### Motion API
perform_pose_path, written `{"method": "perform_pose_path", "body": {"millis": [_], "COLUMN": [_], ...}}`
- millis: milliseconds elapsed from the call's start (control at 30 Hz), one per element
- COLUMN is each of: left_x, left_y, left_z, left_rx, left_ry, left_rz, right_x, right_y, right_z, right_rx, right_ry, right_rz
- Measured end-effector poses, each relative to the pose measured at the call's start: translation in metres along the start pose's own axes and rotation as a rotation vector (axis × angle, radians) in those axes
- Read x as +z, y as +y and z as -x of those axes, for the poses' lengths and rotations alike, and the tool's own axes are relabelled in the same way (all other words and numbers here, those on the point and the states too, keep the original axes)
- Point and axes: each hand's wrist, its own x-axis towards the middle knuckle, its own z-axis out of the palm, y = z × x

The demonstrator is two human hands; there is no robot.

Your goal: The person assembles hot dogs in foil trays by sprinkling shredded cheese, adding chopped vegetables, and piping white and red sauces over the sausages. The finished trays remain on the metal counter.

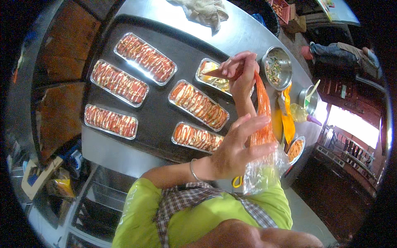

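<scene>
My right hand (240, 72) grips a clear plastic piping bag (264, 109) of orange-red sauce near its narrow end. The bag's red tip points left, above a foil loaf pan (210, 71) with a pale yellow and white topping, partly hidden by that hand. Lower down, my left hand (240, 144) has its fingers around the bag, where the loose clear plastic begins. Several more foil pans, such as the middle pan (198, 105), hold bread-like loaves striped with red and cream sauce. All lie on a black baking tray (157, 97).
On the steel table (248, 29) to the right stand a metal bowl (288, 80) of chopped mix and a metal pot (304, 99) with a utensil. Nearer lie a yellow-orange bag (288, 124) and a dish of orange strips (295, 149). A cloth (206, 12) lies at the far edge.
</scene>
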Motion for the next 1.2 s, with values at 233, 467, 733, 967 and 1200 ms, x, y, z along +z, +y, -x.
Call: {"method": "perform_pose_path", "body": {"millis": [233,467,733,967,1200], "left_x": [-0.013,-0.009,-0.007,-0.007,0.002], "left_y": [-0.01,-0.021,-0.011,-0.009,-0.005], "left_z": [-0.007,-0.015,-0.011,-0.013,-0.019], "left_rx": [-0.02,-0.017,-0.014,0.04,0.021], "left_ry": [0.02,0.01,-0.033,-0.076,-0.025], "left_rz": [0.004,0.01,0.062,0.066,0.055], "right_x": [0.001,-0.01,-0.008,-0.014,-0.015], "right_y": [0.012,0.009,0.003,-0.004,-0.003], "right_z": [-0.012,-0.033,-0.017,-0.009,-0.027], "right_rx": [-0.003,-0.05,-0.026,-0.037,-0.131], "right_ry": [-0.07,0.029,-0.119,-0.07,0.081], "right_rz": [0.146,0.125,0.22,0.178,0.227]}}
